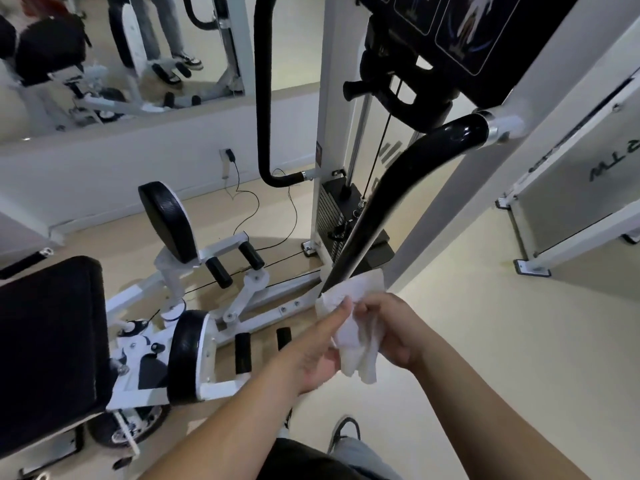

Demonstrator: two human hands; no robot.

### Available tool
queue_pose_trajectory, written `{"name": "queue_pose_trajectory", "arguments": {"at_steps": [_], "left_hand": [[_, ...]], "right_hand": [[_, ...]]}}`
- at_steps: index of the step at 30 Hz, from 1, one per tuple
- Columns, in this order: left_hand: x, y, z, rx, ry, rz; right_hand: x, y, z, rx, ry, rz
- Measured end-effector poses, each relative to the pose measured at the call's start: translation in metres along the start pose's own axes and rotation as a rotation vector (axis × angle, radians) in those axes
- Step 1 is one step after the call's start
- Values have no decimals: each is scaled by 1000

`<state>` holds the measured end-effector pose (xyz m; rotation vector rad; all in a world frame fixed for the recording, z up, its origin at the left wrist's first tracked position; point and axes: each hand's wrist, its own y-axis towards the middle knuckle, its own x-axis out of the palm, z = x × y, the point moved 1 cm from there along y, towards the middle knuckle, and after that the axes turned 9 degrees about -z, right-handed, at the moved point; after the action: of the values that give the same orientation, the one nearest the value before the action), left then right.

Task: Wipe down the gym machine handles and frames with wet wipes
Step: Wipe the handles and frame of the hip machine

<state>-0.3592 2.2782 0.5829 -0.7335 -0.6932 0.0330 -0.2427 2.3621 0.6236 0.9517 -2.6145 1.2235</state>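
Note:
A curved black handle bar [398, 174] runs from the white machine frame [540, 98] at upper right down to the centre. A crumpled white wet wipe [353, 327] is wrapped round its lower end. My left hand [318, 351] pinches the wipe from the left, thumb on top. My right hand [388, 327] grips the wipe from the right, fingers curled round it. A second black handle bar [263, 98] hangs on the frame's left side.
A black seat pad [48, 341] fills the lower left, with round leg pads [169, 220] and foam rollers [242, 351] on white arms beside it. A weight stack [332, 216] stands behind the bar. A wall mirror [121, 46] and another machine's panel [571, 188] flank the scene.

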Motion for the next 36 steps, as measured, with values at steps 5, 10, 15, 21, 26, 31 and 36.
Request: {"name": "queue_pose_trajectory", "arguments": {"at_steps": [5, 10, 15, 21, 26, 31, 36], "left_hand": [[35, 2, -2, 76, -21, 255], [16, 3, 12, 134, -78, 754], [29, 9, 65, 293, 296, 798], [66, 59, 68, 551, 607, 525], [22, 90, 34, 302, 533, 525], [30, 85, 43, 293, 478, 623], [55, 80, 55, 584, 611, 675]], "right_hand": [[-23, 0, -7, 98, -285, 132], [-41, 12, -23, -28, -338, 219], [-44, 27, -42, -100, -293, 216], [-47, 52, -45, -126, -112, 293], [-50, 63, -34, -110, -85, 331], [-51, 68, -30, -104, -118, 325], [-48, 70, -31, -54, -206, 293]]}}
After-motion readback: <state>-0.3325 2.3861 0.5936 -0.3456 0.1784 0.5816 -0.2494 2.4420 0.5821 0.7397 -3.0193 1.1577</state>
